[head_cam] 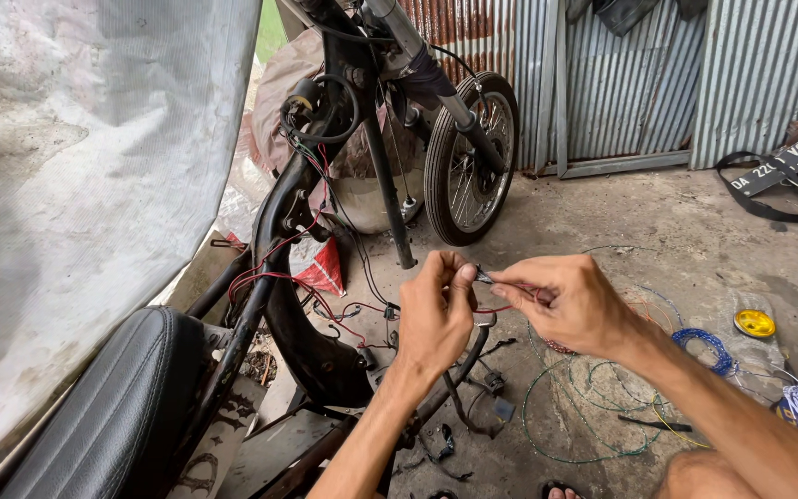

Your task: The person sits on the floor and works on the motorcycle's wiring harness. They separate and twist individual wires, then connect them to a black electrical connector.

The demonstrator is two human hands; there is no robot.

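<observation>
The person's left hand [436,314] and right hand [565,300] meet in front of the stripped motorcycle frame [274,240], both pinching tight on a small metal connector [484,275] at the end of a red wire [501,308] that loops down between the wrists. Below the hands, on the concrete floor [602,212], lie loose coils of green wire [584,407], a blue wire coil [708,346] and a yellow tape roll [755,322]. The black seat [113,407] sits at the lower left beside a grey tarp [76,185], with the front wheel [468,157] near the corrugated metal wall [621,83]
</observation>
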